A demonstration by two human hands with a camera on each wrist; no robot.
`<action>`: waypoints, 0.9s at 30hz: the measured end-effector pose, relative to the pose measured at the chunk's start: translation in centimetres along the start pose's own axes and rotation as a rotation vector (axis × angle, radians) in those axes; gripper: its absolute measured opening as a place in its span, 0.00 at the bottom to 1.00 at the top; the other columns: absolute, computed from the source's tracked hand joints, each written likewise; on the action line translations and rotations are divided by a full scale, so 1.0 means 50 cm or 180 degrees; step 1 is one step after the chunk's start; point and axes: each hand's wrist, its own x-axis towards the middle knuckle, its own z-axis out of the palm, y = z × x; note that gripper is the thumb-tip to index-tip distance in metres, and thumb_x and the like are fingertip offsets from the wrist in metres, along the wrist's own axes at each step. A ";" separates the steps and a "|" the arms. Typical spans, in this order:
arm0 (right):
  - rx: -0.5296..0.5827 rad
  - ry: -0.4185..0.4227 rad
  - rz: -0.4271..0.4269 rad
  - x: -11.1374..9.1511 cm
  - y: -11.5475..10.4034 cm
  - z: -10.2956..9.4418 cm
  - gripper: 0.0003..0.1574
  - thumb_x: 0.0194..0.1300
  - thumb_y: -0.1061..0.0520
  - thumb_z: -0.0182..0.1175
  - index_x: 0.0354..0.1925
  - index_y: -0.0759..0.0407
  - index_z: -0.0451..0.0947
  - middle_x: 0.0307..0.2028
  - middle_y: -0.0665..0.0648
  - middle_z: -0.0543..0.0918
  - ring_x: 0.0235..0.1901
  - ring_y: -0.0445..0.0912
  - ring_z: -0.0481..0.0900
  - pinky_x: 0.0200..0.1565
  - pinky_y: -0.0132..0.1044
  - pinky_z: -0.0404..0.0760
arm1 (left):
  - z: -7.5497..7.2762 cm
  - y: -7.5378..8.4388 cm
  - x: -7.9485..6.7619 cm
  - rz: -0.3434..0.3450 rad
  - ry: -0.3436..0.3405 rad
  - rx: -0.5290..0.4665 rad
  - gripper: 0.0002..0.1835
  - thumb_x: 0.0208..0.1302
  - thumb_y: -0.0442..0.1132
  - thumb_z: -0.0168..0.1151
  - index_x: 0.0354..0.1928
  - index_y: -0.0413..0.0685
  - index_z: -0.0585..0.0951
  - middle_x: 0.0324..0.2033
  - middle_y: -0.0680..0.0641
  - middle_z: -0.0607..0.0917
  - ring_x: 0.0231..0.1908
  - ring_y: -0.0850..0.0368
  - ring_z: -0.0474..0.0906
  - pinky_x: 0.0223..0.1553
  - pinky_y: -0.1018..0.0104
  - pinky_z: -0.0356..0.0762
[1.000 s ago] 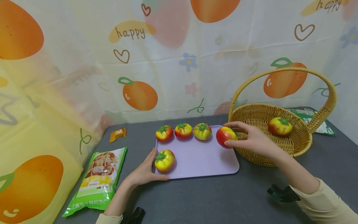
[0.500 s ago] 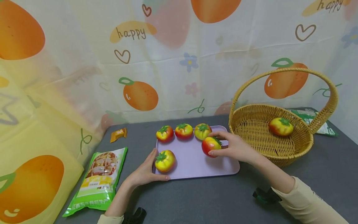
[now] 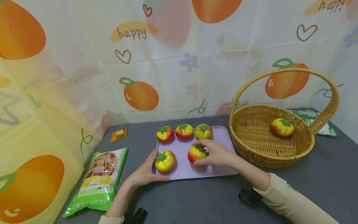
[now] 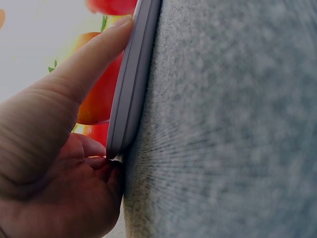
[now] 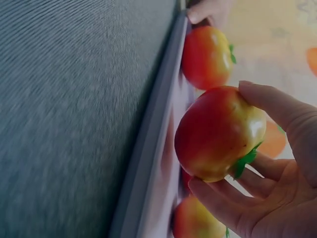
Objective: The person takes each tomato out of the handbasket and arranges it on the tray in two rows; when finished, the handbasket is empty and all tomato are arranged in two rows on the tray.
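Observation:
My right hand (image 3: 215,153) pinches a red-and-yellow tomato (image 5: 218,134) with a green leafy top, thumb and fingers on opposite sides. That tomato is close over the middle of a pale purple tray (image 3: 223,170). My left hand (image 3: 146,169) grips the tray's front left corner, its thumb along the front rim and its fingers at the left side. Just inside that corner sits a yellow tomato (image 3: 166,162). Along the back of the tray stand a red-yellow tomato (image 3: 165,134), a second tomato (image 3: 184,132) and a greener one (image 3: 203,132).
A wicker basket (image 3: 275,157) with a tall handle stands to the right, one tomato (image 3: 282,127) inside it. Behind it lies a green-and-white packet (image 3: 327,129). On the left are a green food bag (image 3: 96,182) and a small orange wrapped sweet (image 3: 119,135).
My right hand has carried the tomato leftward and toward the front, from beside the basket to over the tray's middle. My left hand has stayed at the tray's corner.

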 end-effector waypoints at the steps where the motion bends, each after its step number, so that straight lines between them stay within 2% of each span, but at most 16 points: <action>1: -0.0023 -0.0034 -0.0018 0.003 -0.003 0.005 0.40 0.52 0.43 0.74 0.59 0.58 0.75 0.55 0.54 0.80 0.53 0.48 0.76 0.58 0.48 0.73 | 0.000 0.000 -0.001 -0.0004 0.0001 -0.0005 0.68 0.45 0.57 0.78 0.77 0.42 0.41 0.76 0.36 0.39 0.73 0.37 0.42 0.68 0.36 0.44; 10: -0.0323 -0.0103 -0.0172 0.027 -0.024 0.032 0.41 0.51 0.50 0.75 0.60 0.62 0.73 0.56 0.58 0.78 0.54 0.48 0.74 0.58 0.47 0.73 | -0.001 0.002 -0.003 -0.0019 0.0017 -0.0063 0.68 0.45 0.57 0.78 0.77 0.42 0.41 0.76 0.36 0.40 0.73 0.37 0.43 0.67 0.36 0.45; 23: -0.0431 -0.0165 -0.0094 0.031 -0.026 0.048 0.43 0.49 0.48 0.75 0.62 0.57 0.72 0.56 0.55 0.75 0.52 0.48 0.70 0.55 0.47 0.73 | 0.003 0.001 -0.001 0.0027 0.0005 -0.0043 0.68 0.45 0.57 0.77 0.77 0.41 0.42 0.76 0.37 0.40 0.73 0.38 0.41 0.68 0.37 0.44; 27: -0.0505 -0.0165 -0.0172 0.032 -0.026 0.051 0.44 0.49 0.47 0.76 0.61 0.58 0.72 0.56 0.56 0.75 0.54 0.49 0.71 0.56 0.48 0.72 | 0.000 0.000 -0.002 0.0014 -0.0005 -0.0046 0.68 0.46 0.57 0.77 0.77 0.42 0.41 0.76 0.37 0.39 0.73 0.37 0.40 0.68 0.36 0.44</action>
